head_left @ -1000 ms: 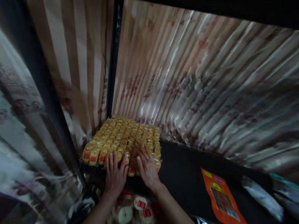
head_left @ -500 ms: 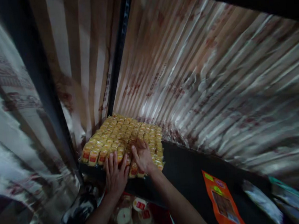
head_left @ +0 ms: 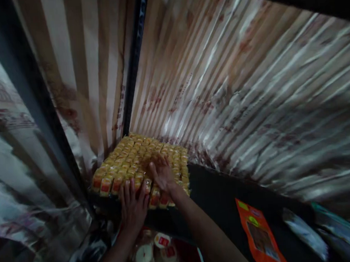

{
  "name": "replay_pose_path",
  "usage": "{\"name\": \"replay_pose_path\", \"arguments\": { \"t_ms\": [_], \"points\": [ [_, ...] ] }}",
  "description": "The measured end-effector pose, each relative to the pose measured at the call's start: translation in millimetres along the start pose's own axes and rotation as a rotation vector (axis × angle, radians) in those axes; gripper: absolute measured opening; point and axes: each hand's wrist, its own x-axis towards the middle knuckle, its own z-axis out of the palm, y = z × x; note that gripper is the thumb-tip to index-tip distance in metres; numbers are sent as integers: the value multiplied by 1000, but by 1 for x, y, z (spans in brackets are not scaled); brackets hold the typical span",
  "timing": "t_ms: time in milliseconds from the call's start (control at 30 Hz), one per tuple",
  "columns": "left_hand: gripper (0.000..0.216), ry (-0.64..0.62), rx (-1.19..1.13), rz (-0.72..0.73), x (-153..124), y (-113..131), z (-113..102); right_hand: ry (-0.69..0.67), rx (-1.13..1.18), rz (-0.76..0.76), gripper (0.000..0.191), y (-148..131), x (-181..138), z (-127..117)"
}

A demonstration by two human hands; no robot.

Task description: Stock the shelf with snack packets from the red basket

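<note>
Many small yellow packets (head_left: 137,150) with red labels stand in tight rows at the far left corner of a black shelf (head_left: 210,197). Against the front row rests my left hand (head_left: 134,203), its fingers spread and pointing away from me. My right hand (head_left: 162,174) lies over the middle of the rows, fingers stretched out and thumb apart. Its fingertips are dim and blend into the packets. Nothing shows gripped in either hand.
An orange packet (head_left: 260,233) lies on the shelf at right, near a silvery packet (head_left: 306,233) and bluish packages (head_left: 343,230). Below the shelf edge are packs with white-and-red labels (head_left: 163,241). A dark upright post (head_left: 135,65) and striped sheeting (head_left: 220,87) enclose the corner.
My right hand has shifted slightly up and away over the packets. The left hand stays at the front row. The view has moved a little.
</note>
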Motion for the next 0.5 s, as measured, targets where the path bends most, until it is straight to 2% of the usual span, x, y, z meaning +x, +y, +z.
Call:
{"name": "replay_pose_path", "arguments": {
  "t_ms": [100,267,367,433,500],
  "points": [
    [52,-1,-9,5,0,0,0,53,-14,83,53,9,7,-2],
    [53,3,-3,6,-1,-1,1,-72,-43,66,52,14,24,5],
    [54,10,-5,5,-1,-1,2,-93,7,64,51,13,30,9],
    [53,9,-7,1,-1,-2,2,-48,88,82,53,13,29,8],
    [50,18,-12,3,-1,-2,1,80,191,95,56,14,20,5]
  ]
}}
